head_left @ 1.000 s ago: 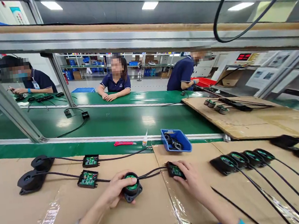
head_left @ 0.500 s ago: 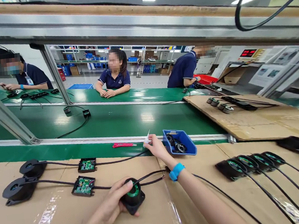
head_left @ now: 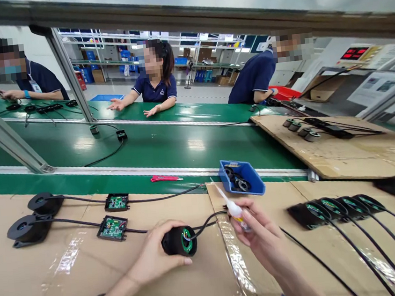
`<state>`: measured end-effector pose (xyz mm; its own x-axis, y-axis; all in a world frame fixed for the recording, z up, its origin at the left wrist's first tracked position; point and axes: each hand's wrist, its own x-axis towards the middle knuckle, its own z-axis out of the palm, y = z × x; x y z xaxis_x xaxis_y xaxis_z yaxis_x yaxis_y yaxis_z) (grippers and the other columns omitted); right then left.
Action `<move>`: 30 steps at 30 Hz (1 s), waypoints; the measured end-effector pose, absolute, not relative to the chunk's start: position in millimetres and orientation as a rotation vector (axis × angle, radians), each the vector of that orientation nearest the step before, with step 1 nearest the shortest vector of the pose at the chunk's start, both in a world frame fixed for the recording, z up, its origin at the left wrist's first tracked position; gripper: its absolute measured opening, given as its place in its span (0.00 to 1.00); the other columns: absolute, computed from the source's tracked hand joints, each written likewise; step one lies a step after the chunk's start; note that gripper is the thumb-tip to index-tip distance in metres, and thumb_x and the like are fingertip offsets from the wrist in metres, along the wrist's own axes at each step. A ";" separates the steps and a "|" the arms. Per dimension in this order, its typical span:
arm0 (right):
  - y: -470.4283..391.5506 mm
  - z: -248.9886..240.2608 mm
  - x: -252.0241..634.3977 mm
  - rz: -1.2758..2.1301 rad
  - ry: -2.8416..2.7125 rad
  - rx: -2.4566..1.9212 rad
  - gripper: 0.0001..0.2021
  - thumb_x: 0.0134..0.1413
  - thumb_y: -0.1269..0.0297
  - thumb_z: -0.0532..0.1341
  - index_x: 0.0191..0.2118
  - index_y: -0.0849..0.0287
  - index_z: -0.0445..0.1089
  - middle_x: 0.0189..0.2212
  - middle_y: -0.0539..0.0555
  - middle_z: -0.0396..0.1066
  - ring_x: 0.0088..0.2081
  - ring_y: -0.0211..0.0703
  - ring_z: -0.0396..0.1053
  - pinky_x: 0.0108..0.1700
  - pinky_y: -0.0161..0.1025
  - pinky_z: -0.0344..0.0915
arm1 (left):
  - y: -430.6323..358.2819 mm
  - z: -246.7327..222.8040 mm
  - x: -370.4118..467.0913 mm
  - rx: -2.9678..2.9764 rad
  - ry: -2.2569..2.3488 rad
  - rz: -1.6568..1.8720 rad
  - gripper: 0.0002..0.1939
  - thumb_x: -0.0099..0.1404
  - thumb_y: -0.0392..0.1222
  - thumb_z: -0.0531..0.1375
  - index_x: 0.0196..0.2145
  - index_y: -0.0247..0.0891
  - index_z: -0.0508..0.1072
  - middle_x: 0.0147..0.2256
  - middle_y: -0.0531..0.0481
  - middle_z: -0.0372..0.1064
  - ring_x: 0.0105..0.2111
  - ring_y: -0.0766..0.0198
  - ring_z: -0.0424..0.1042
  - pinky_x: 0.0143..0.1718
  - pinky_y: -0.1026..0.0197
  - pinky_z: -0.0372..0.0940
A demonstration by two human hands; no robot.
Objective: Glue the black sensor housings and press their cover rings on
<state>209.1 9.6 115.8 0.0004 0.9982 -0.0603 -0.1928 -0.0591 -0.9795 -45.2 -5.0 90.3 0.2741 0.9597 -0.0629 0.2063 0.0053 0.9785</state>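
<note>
My left hand is wrapped round a black round housing, tilted so that its open end, with a green ring-shaped circuit board inside, faces right. A black cable comes out of that end. In my right hand is a small white glue bottle with a long thin nozzle pointing up and left. The nozzle is apart from the housing. Left of my hands lie two black housings cabled to open boxes with green circuit boards.
A blue bin of black parts stands behind my right hand, a pink utility knife left of it. Several cabled black housings lie on the cardboard at right. Across the green conveyor are three co-workers.
My right hand has lifted the glue bottle and brought it nearer. My left hand has turned the housing so its open end faces right. The middle co-worker's hands have spread apart.
</note>
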 end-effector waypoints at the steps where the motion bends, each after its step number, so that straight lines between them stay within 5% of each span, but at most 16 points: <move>1: -2.1 113.7 213.3 1.386 -0.931 -1.108 0.18 0.50 0.49 0.70 0.39 0.54 0.70 0.29 0.50 0.67 0.23 0.32 0.59 0.19 0.27 0.53 | -5.9 90.7 -44.3 1.483 1.175 0.851 0.31 0.42 0.35 0.76 0.46 0.43 0.77 0.47 0.47 0.73 0.51 0.49 0.69 0.56 0.53 0.61; 4: -27.7 103.6 223.7 1.439 -0.786 -1.127 0.17 0.45 0.51 0.73 0.32 0.58 0.72 0.34 0.54 0.69 0.21 0.28 0.52 0.17 0.26 0.49 | -9.1 91.8 -41.2 1.564 1.242 0.779 0.31 0.43 0.33 0.76 0.46 0.46 0.77 0.46 0.48 0.72 0.50 0.49 0.70 0.54 0.53 0.62; 7: -43.0 93.2 229.7 1.444 -0.756 -1.136 0.16 0.42 0.54 0.74 0.35 0.57 0.76 0.37 0.57 0.71 0.21 0.28 0.50 0.17 0.27 0.50 | -12.9 93.1 -38.3 1.658 1.269 0.701 0.30 0.44 0.32 0.75 0.46 0.47 0.77 0.45 0.50 0.71 0.47 0.52 0.71 0.51 0.55 0.64; 12: -54.2 84.0 229.3 1.410 -0.672 -1.186 0.18 0.39 0.54 0.76 0.36 0.57 0.79 0.25 0.50 0.65 0.21 0.29 0.47 0.15 0.25 0.49 | -17.1 91.9 -36.6 1.755 1.271 0.625 0.29 0.47 0.30 0.73 0.47 0.47 0.77 0.45 0.50 0.68 0.46 0.53 0.71 0.50 0.56 0.66; 17: -54.7 83.1 224.7 1.313 -0.664 -1.174 0.19 0.42 0.48 0.73 0.34 0.57 0.77 0.21 0.48 0.60 0.19 0.30 0.50 0.13 0.25 0.50 | -15.4 87.5 -36.6 1.814 1.263 0.589 0.30 0.47 0.31 0.73 0.48 0.47 0.77 0.45 0.49 0.66 0.47 0.53 0.71 0.50 0.56 0.66; 23: -52.3 89.0 218.0 1.268 -0.720 -1.188 0.18 0.47 0.47 0.71 0.34 0.58 0.74 0.28 0.53 0.70 0.19 0.32 0.61 0.15 0.28 0.59 | -16.0 86.1 -37.3 1.824 1.257 0.593 0.29 0.48 0.33 0.74 0.49 0.47 0.76 0.44 0.49 0.65 0.45 0.54 0.71 0.50 0.56 0.67; 30: -51.8 107.5 205.2 1.064 -1.151 -1.386 0.20 0.55 0.45 0.66 0.38 0.58 0.72 0.18 0.48 0.68 0.18 0.39 0.68 0.22 0.34 0.68 | -16.6 83.9 -38.2 1.839 1.231 0.614 0.29 0.49 0.33 0.74 0.49 0.48 0.76 0.45 0.50 0.66 0.46 0.54 0.71 0.50 0.56 0.67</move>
<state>205.2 -51.8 107.5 0.1588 0.9869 -0.0277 0.1047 -0.0448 -0.9935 -38.2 -16.6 83.9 0.4029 0.9141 -0.0450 0.5146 -0.1856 0.8371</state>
